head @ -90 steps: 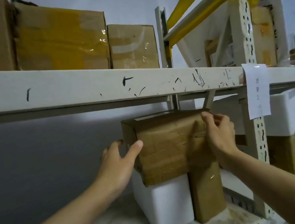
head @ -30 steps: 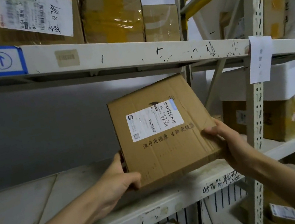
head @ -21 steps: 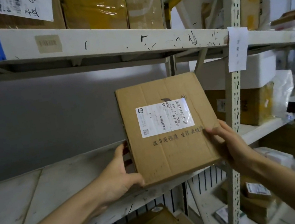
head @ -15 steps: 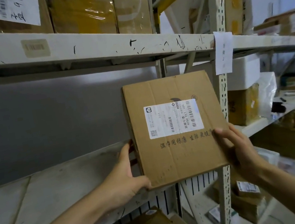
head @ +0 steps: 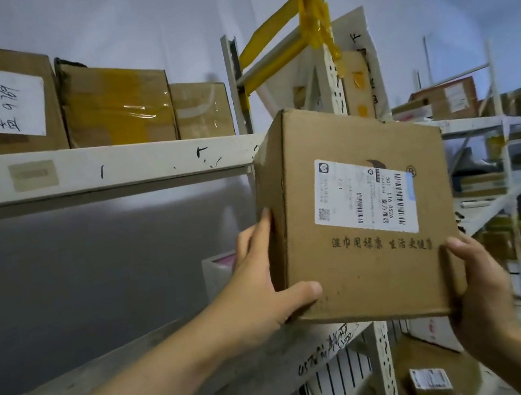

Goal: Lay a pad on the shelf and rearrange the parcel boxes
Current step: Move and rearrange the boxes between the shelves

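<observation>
I hold a brown cardboard parcel box (head: 372,268) with a white shipping label in the air, in front of the shelf's right post. My left hand (head: 261,287) grips its left side, thumb across the lower front. At the lower right corner my right hand (head: 477,291) holds the box from beneath and behind. The dusty middle shelf board (head: 118,386) runs below and to the left of the box. No pad is in view.
Several taped cardboard boxes (head: 116,100) stand on the upper shelf (head: 89,164). A white box (head: 217,274) sits at the back of the middle shelf. The perforated post (head: 385,370) is behind the parcel. More racks with parcels stand at right, and a labelled box (head: 430,379) lies lower down.
The box has come off the shelf stack, been turned label-forward, carried right and raised. The view swung right and upward with it.
</observation>
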